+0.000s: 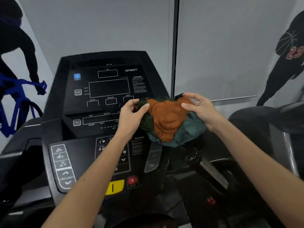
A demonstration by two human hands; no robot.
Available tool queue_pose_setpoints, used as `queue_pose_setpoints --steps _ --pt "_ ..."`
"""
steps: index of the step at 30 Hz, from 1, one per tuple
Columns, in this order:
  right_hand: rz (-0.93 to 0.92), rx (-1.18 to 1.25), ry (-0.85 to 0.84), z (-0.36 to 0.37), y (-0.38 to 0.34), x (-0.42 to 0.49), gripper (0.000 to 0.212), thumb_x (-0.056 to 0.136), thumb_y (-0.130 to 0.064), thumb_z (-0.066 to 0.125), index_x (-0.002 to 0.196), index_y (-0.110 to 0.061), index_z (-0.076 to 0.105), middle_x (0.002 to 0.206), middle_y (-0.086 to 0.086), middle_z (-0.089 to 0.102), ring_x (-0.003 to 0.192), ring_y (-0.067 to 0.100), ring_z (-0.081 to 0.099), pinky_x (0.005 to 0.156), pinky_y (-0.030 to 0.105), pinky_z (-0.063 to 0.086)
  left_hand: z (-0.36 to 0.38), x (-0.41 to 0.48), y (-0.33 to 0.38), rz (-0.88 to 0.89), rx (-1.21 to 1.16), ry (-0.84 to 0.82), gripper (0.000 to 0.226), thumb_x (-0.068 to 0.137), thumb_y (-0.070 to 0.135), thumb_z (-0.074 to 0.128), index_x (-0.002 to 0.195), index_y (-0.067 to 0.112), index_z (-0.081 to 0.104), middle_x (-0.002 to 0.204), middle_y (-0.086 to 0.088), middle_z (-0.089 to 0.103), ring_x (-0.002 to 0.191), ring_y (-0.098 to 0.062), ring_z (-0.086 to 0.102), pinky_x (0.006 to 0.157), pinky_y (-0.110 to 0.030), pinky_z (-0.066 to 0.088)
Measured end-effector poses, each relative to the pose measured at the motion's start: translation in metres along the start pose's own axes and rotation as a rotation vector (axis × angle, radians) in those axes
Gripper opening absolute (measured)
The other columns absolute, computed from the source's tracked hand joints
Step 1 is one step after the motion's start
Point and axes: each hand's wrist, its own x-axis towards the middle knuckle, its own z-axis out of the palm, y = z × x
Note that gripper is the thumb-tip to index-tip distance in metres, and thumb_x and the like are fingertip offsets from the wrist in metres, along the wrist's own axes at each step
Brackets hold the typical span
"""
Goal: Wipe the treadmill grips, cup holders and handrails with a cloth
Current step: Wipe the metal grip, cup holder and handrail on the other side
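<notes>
Above treadmill console [105,89], left hand [131,114] and right hand [199,107] pinch bunched cloth [167,119] (orange, green) between them.

Left hand [131,115]: pinches the cloth's left edge.
Right hand [201,109]: grips its right edge.
Cloth [167,119]: bunched, orange and green, above the treadmill console [105,89].

Two hands [130,116] [201,111]; seemingly one cloth [166,120].

Dim, soft, wide-angle edge distortion
</notes>
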Motion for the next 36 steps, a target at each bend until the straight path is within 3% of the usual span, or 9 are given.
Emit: queue_pose_setpoints --steps 6,10,12,17,20,23,26,29,36 --pt "-0.008 -0.051 -0.019 -0.025 0.008 -0.011 0.04 0.085 0.002 0.06 0.123 -0.008 0.054 0.099 0.003 0.068 0.08 0.008 0.068 0.069 0.018 0.055 0.016 -0.023 -0.006 0.02 0.045 0.008 0.013 0.083 0.013 0.068 0.085 0.024 0.062 0.088 0.001 0.064 0.076 -0.006 0.06 0.061 -0.013 0.049" --pt "-0.146 -0.299 0.075 -0.033 0.006 -0.022 0.03 0.083 0.001 0.063 0.112 -0.007 0.058 0.086 -0.004 0.066 0.07 -0.001 0.066 0.066 0.012 0.052 0.023 -0.031 -0.003 -0.021 -0.04 -0.008 0.011 0.081 0.011 0.07 0.087 0.017 0.063 0.084 0.002 0.061 0.077 -0.01 0.06 0.068 -0.024 0.054" --pt "-0.201 -0.47 0.172 -0.038 0.007 -0.027 0.025 0.083 -0.004 0.066 0.106 -0.011 0.061 0.087 -0.003 0.064 0.079 0.007 0.064 0.073 0.015 0.051 0.027 -0.038 0.001 -0.055 -0.063 -0.083 0.01 0.081 0.011 0.07 0.088 0.014 0.063 0.084 -0.002 0.059 0.076 -0.013 0.06 0.064 -0.03 0.056" --pt "-0.236 -0.783 0.446 -0.048 0.007 -0.042 0.027 0.084 -0.018 0.067 0.111 -0.017 0.066 0.093 0.003 0.047 0.085 0.017 0.05 0.086 0.022 0.044 0.041 -0.062 0.01 -0.122 -0.164 -0.278 0.011 0.082 0.003 0.066 0.08 0.01 0.059 0.065 0.001 0.055 0.052 -0.004 0.055 0.051 -0.021 0.053" --pt "-0.216 -0.637 0.457 -0.051 0.009 -0.053 0.023 0.087 -0.013 0.062 0.11 -0.015 0.066 0.071 -0.01 0.052 0.064 0.005 0.05 0.06 0.005 0.04 0.043 -0.072 0.009 -0.133 -0.113 -0.431 0.011 0.081 0.002 0.066 0.076 0.011 0.061 0.062 0.005 0.062 0.056 -0.002 0.06 0.061 -0.021 0.056" --pt "-0.089 -0.292 0.387 -0.055 0.013 -0.059 0.022 0.092 -0.007 0.053 0.106 -0.018 0.065 0.074 -0.001 0.058 0.05 0.005 0.057 0.047 0.013 0.046 0.04 -0.077 0.006 -0.121 -0.069 -0.564 0.01 0.084 0.006 0.063 0.08 0.014 0.068 0.072 0.006 0.07 0.073 -0.005 0.066 0.075 -0.022 0.055" --pt "0.046 0.045 0.319 -0.063 0.011 -0.06 0.031 0.097 -0.004 0.041 0.092 -0.027 0.06 0.081 0.001 0.062 0.054 0.013 0.064 0.059 0.031 0.055 0.038 -0.081 0.003 -0.104 0.04 -0.651 0.011 0.083 0.011 0.065 0.086 0.02 0.071 0.09 0.005 0.072 0.088 -0.007 0.066 0.081 -0.022 0.053" --pt "0.077 0.26 0.289 -0.072 0.007 -0.057 0.033 0.096 0.0 0.038 0.089 -0.025 0.057 0.062 -0.006 0.064 0.048 0.01 0.06 0.045 0.021 0.05 0.04 -0.082 0.001 -0.133 0.109 -0.663 0.017 0.081 0.013 0.068 0.097 0.02 0.07 0.094 0.005 0.071 0.092 -0.006 0.065 0.083 -0.019 0.05" --pt "0.026 0.191 0.098 -0.099 0.01 -0.061 0.033 0.091 0.008 0.042 0.097 -0.019 0.06 0.069 -0.004 0.07 0.057 0.008 0.065 0.052 0.018 0.053 0.051 -0.09 -0.004 -0.174 0.183 -0.652 0.027 0.075 0.012 0.074 0.098 0.026 0.069 0.101 0.007 0.071 0.101 -0.005 0.063 0.094 -0.025 0.048"
